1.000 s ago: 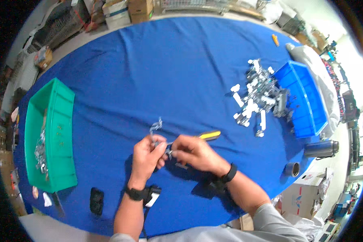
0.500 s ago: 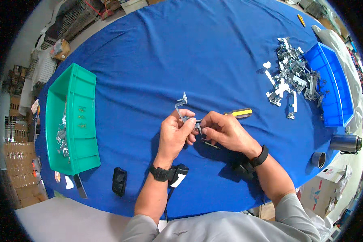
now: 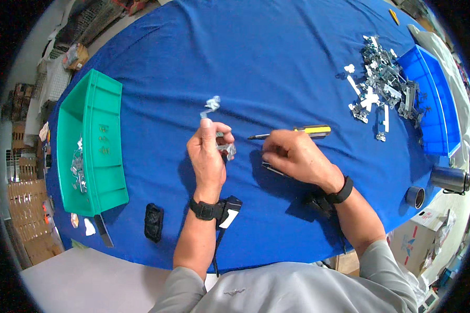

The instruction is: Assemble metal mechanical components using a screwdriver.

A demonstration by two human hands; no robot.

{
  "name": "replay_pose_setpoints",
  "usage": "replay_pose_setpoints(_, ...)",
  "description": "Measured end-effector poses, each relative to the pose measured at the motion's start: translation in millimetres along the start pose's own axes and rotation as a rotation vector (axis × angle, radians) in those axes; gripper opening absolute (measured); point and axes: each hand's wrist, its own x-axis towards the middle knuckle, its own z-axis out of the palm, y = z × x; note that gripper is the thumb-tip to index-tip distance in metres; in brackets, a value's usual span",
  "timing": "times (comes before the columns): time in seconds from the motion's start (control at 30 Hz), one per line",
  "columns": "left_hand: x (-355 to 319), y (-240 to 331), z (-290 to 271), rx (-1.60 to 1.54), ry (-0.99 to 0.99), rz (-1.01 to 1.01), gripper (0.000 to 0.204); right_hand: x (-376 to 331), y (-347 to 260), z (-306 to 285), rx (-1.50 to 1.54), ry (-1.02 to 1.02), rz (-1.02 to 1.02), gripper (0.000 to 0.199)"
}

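Midway, judging: left hand (image 3: 210,151) is gripping a small grey metal bracket (image 3: 226,150); right hand (image 3: 292,155) is pressing fingers-down on the blue-clothed counter (image 3: 277,62); a heap of loose metal parts (image 3: 382,89) is waiting, few lying in the green plastic bin (image 3: 91,143).

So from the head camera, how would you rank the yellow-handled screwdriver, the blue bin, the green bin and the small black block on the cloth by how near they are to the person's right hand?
1. The yellow-handled screwdriver, just above the right hand.
2. The small black block, off to the lower left near the table's edge.
3. The blue bin, up and to the right.
4. The green bin, far left, past the left hand.

The black block and the blue bin are fairly close in distance.
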Motion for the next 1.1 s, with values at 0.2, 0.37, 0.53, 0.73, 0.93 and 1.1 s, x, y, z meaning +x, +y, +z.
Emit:
replay_pose_setpoints(0.2,-4,3,10,0.148,-0.015,0.007,0.034,-5,0,15,-0.305,-0.041,-0.061,0.020)
replay_pose_setpoints(0.37,-5,6,16,0.113,-0.124,-0.002,0.062,-11,-5,27,-0.502,-0.056,-0.037,0.015)
replay_pose_setpoints(0.53,-3,5,12,0.074,-0.191,-0.073,0.049,-8,-10,9,-0.250,-0.050,-0.068,0.014)
replay_pose_setpoints(0.73,-5,4,14,-0.122,-0.193,-0.144,0.024,-6,-13,-24,0.731,-0.052,0.310,0.012)
replay_pose_setpoints(0.93,-1,8,13,-0.303,-0.246,-0.191,0.024,-12,-17,-59,0.180,0.125,0.336,0.020)
replay_pose_setpoints(1.1,0,4,7,-0.300,-0.251,-0.144,0.028,-32,10,-84,-0.396,0.200,0.188,0.030)
